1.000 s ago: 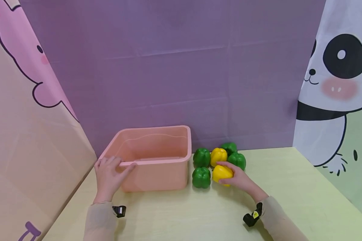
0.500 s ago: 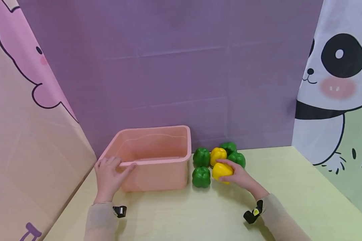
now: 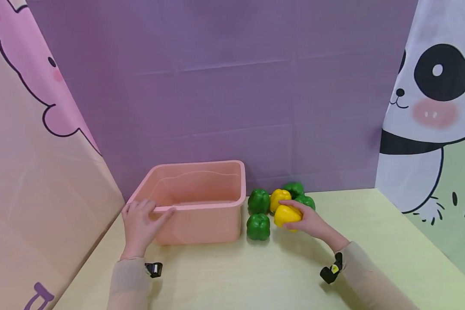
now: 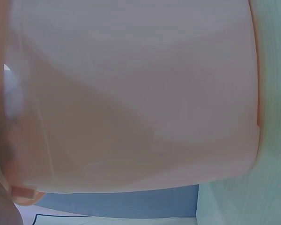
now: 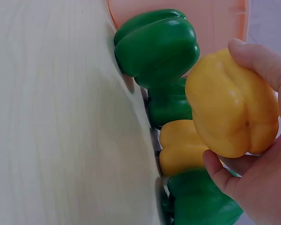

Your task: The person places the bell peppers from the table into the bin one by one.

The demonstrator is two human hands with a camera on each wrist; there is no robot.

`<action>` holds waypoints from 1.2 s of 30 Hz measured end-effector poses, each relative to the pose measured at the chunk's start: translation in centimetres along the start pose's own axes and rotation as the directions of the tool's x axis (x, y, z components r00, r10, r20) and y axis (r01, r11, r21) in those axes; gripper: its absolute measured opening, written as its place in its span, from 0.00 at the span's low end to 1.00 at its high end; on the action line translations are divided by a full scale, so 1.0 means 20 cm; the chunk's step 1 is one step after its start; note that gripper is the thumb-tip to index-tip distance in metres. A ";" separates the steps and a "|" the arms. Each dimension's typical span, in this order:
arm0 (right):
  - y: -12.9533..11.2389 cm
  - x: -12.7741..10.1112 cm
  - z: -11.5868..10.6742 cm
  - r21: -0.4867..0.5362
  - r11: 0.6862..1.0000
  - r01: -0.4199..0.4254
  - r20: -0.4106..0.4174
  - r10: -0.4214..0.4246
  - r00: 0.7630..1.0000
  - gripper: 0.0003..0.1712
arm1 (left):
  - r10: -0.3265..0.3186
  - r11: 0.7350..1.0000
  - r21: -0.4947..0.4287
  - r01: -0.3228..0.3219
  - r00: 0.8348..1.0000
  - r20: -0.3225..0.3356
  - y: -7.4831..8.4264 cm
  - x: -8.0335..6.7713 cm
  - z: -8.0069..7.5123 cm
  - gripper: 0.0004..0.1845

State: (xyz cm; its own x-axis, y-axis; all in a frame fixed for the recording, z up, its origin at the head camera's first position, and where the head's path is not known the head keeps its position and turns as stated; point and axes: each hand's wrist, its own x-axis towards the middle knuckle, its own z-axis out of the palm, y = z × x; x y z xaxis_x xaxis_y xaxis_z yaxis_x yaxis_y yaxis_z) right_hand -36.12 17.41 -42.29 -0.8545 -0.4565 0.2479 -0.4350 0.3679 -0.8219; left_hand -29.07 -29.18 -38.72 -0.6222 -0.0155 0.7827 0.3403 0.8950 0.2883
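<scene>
My right hand (image 3: 311,221) holds a yellow bell pepper (image 3: 286,216) between thumb and fingers; in the right wrist view this pepper (image 5: 234,103) hangs clear of the table. A second yellow bell pepper (image 3: 279,199) lies just behind it. Around them sit several green bell peppers, one in front (image 3: 258,227), one behind it (image 3: 258,201), and others farther right, partly covered by the hand. At the left, my left hand (image 3: 139,226) grips the near rim of a pink plastic bin (image 3: 201,226), its thumb along the outside. The bin's visible interior holds nothing.
The pale wooden table (image 3: 232,280) carries the bin and peppers. A purple cloth backdrop (image 3: 232,99) rises right behind them. Printed panels stand at both sides, a panda (image 3: 441,107) on the right one. Each wrist wears a small black camera.
The right hand has raised the yellow bell pepper slightly off the table and drawn a little to the right. The left hand stays on the bin's rim.
</scene>
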 end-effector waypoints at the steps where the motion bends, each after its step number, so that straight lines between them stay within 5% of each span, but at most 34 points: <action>1: 0.00 -0.01 -0.01 0.001 1.000 0.008 0.000 -0.008 1.000 0.38 | 0.000 1.000 0.000 0.000 1.000 0.003 0.00 0.00 0.00 0.21; 36: -0.13 0.03 -0.08 -0.083 0.994 0.068 0.005 -0.068 0.998 0.37 | 0.011 1.000 -0.014 -0.012 1.000 -0.019 -0.01 0.00 0.02 0.20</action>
State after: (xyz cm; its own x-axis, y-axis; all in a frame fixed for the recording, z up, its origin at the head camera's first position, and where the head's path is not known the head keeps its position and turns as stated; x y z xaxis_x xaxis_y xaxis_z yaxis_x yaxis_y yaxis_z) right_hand -35.98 17.58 -39.21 -0.8217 -0.4842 0.3005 -0.5141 0.4023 -0.7575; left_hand -29.33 -29.25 -38.99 -0.6048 -0.0138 0.7963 0.3572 0.8890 0.2866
